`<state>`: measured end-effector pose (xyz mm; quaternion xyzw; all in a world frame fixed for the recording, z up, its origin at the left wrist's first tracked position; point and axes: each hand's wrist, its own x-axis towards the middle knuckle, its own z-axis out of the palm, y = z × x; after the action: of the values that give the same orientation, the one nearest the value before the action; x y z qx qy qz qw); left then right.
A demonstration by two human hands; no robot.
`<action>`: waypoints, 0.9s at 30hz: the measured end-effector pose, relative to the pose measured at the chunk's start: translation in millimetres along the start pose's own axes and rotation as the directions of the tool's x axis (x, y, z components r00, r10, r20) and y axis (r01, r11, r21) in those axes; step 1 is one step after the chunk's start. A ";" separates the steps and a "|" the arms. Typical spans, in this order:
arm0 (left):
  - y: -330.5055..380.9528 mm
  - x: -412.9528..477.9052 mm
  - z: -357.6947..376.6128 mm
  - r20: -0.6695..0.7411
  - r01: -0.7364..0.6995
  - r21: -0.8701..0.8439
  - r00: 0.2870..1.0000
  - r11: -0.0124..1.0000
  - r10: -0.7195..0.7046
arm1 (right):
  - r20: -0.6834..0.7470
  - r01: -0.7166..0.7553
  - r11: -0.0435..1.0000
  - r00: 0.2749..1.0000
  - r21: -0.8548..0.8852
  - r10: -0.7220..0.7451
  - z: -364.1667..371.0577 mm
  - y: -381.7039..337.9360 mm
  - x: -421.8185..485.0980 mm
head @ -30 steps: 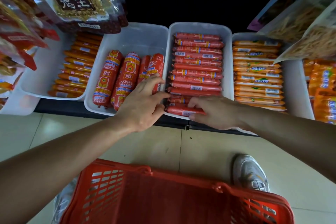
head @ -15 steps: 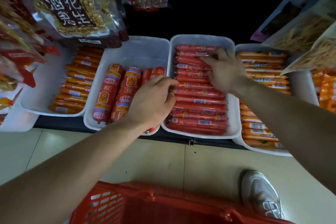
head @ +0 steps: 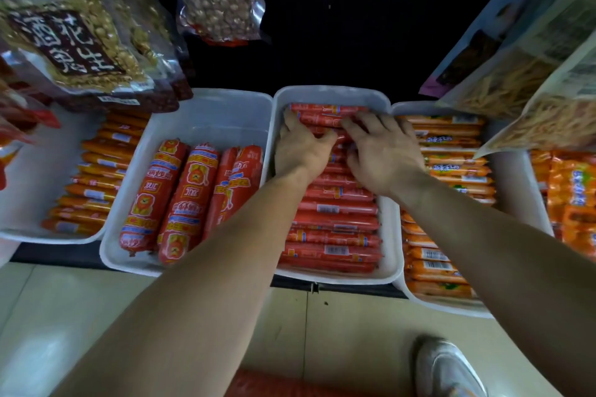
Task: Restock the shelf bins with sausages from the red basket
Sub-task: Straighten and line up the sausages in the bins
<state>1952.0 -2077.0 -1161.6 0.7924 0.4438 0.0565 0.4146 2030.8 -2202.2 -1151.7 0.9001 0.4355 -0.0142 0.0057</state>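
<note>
A white bin (head: 332, 92) in the middle of the shelf holds rows of thin red sausages (head: 335, 235) lying crosswise. Both my hands are in its far half. My left hand (head: 301, 151) lies on the sausages by the bin's left wall, fingers reaching toward the back row. My right hand (head: 383, 155) presses down beside it with fingers spread. Neither hand plainly grips a sausage. Only a strip of the red basket (head: 290, 387) shows at the bottom edge.
To the left, a white bin (head: 209, 113) holds thick red sausages (head: 190, 200), bare at its back. Orange sausages fill the far-left bin (head: 93, 184) and the right bin (head: 451, 171). Snack bags (head: 77, 42) hang above. My shoe (head: 448, 367) stands on the tiled floor.
My left hand moved from the edge of the thick-sausage bin into the back of the middle bin, beside my right hand. The view tilted up, and the basket has almost dropped out of sight.
</note>
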 end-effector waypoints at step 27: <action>-9.2 16.6 0.4 -0.157 -0.193 -0.130 0.972 0.973 0.172 | -0.144 -0.031 0.995 0.989 -0.092 0.017 -5.2 3.9 14.5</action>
<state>1956.1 -2062.3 -1173.0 0.7916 0.3926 0.1838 0.4306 2043.0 -2193.2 -1146.9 0.9027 0.4240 0.0711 0.0171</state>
